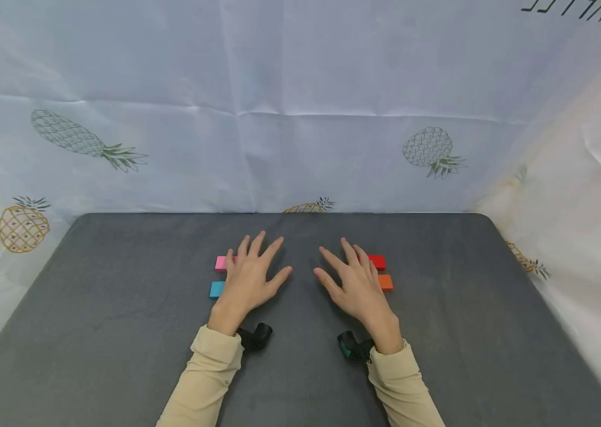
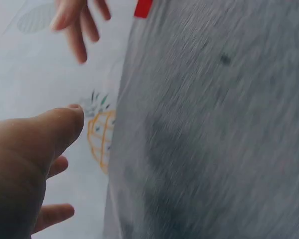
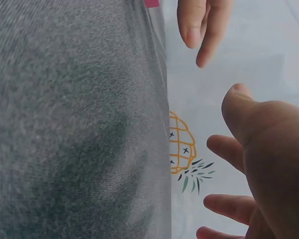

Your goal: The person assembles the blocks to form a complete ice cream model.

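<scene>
Four blocks (image 1: 379,262) toward the table's (image 1: 172,220) far edge; our left hand (image 1: 249,281) and right hand (image 1: 358,290) hover, fingers spread, empty. Pre-grab, we reckon; pinch next.

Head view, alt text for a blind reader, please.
A person's outspread left hand partly hides a pink block and a blue block, their outspread right hand a red block and an orange block, on a gray table before pineapple-print cloth.

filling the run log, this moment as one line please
head view; left hand: holds nothing, partly hides pink block, blue block; right hand: holds nothing, partly hides red block, orange block; surface: gray table
</scene>
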A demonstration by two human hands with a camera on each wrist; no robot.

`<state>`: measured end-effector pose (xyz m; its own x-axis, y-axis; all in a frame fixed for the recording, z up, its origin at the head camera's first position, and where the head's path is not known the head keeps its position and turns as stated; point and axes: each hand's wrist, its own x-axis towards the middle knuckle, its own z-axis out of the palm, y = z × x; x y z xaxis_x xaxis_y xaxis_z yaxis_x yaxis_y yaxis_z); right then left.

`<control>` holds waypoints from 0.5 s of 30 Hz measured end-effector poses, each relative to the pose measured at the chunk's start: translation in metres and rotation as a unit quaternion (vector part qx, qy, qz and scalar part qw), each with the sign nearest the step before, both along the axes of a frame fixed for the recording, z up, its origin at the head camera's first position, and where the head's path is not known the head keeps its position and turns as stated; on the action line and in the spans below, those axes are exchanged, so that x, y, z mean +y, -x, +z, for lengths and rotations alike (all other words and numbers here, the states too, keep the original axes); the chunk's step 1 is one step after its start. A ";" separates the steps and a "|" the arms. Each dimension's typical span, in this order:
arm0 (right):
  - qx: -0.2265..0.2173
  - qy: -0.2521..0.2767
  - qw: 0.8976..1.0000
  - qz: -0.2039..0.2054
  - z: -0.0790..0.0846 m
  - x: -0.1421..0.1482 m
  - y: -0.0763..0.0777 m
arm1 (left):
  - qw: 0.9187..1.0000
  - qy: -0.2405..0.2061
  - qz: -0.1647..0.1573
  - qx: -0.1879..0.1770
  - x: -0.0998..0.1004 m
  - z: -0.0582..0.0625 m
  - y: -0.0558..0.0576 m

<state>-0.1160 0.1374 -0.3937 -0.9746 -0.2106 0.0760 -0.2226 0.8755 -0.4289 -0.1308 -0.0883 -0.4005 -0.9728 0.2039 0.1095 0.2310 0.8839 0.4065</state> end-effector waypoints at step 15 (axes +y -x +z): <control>0.019 0.087 0.996 0.004 0.003 0.004 -0.005 | 0.997 -0.077 0.004 0.010 -0.044 0.000 0.009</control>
<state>-0.1115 0.1418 -0.3902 -0.9688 -0.1982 0.1492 -0.2480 0.7872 -0.5647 -0.1394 -0.1321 -0.4002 -0.9715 0.1760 0.1588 0.2344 0.8129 0.5332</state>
